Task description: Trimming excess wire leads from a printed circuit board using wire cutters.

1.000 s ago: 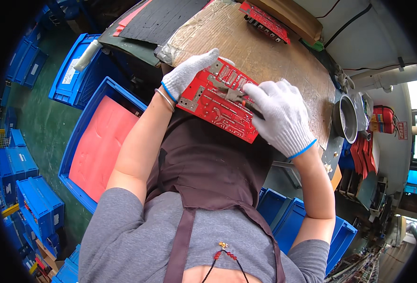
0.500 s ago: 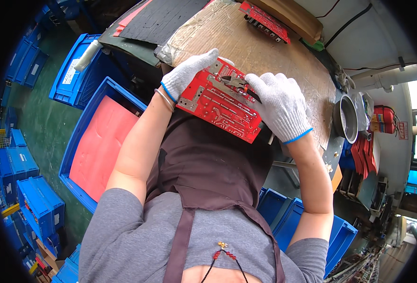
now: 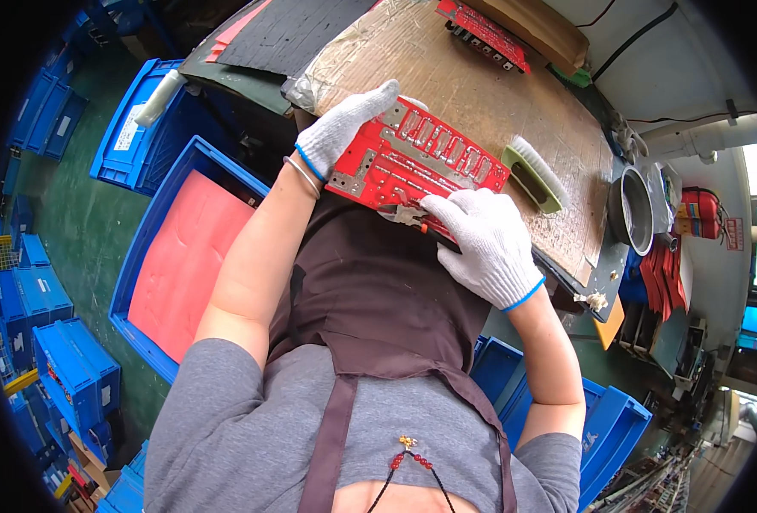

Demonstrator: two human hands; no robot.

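A red circuit board (image 3: pixel 432 147), solder side up, is held at its left end by my gloved left hand (image 3: pixel 344 124), thumb along the upper edge. My gloved right hand (image 3: pixel 486 242) is closed round a pair of cutting pliers (image 3: pixel 402 212). The jaws lie at the board's lower edge, near its middle; most of the handles are hidden in the glove. Just right of the board, a green-backed brush (image 3: pixel 532 178) with white bristles lies on the cardboard-covered bench (image 3: pixel 490 103).
Another red board (image 3: pixel 484 36) lies at the bench's far edge beside a cardboard box (image 3: pixel 537 30). On the right is a round metal bowl (image 3: pixel 630 211). A blue crate (image 3: pixel 122 295) lined with pink foam (image 3: pixel 186 261) stands at left; more blue bins (image 3: pixel 597 427) are below right.
My right hand has brought the pliers from the board's upper part down to its lower edge. The brush, hidden before behind that hand, now shows. My left hand keeps its hold.
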